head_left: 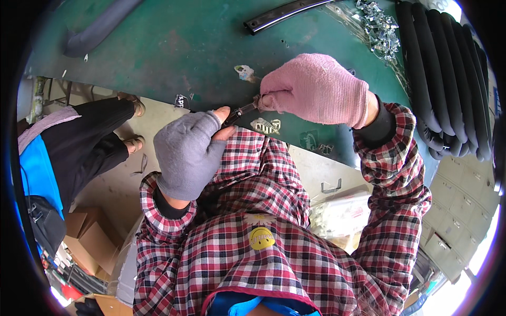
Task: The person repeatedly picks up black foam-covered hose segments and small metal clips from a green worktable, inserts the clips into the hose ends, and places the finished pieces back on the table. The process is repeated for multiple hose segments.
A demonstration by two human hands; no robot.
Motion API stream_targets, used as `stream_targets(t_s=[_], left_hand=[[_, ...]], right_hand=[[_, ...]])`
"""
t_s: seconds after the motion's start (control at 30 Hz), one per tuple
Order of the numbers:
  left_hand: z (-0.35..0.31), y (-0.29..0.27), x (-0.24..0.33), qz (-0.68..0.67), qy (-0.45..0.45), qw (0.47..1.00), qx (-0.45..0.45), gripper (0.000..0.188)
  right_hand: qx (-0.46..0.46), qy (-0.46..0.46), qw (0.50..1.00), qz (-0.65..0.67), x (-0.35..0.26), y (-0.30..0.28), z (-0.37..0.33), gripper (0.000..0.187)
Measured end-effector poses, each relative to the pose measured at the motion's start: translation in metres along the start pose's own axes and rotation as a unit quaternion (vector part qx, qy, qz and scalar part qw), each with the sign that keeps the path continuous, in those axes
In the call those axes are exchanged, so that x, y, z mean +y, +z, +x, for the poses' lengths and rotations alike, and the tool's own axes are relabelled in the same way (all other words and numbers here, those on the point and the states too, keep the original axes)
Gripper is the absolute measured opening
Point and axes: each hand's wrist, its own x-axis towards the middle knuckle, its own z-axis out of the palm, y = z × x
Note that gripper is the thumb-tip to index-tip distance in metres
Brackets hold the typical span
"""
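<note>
My left hand, in a grey glove with bare fingertips, is closed with thumb and finger on a narrow dark bar at the table's near edge. The bar has shiny metal spots and slants up to the right. At its upper end my right hand, in a pink glove, pinches with thumb and fingers. What those fingers grip there is mostly hidden and too small to name. Both hands sit close together over the edge of the green table.
A heap of small shiny metal clips lies at the far right, beside stacked black padded tubes. Toward the back are a curved black metal bar and a dark tube. Another person stands at left, near cardboard boxes.
</note>
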Motion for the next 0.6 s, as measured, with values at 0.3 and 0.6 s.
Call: stream_targets(t_s=[0.3,0.6], left_hand=[[0.002,0.0,0.004,0.004,0.001,1.0,-0.005,0.031],[0.002,0.0,0.003,-0.013,-0.018,1.0,-0.005,0.03]], right_hand=[[0.014,-0.026,0.998,-0.06,-0.003,0.006,0.007,0.026],[0.02,-0.038,0.996,-0.073,-0.01,0.009,0.005,0.025]])
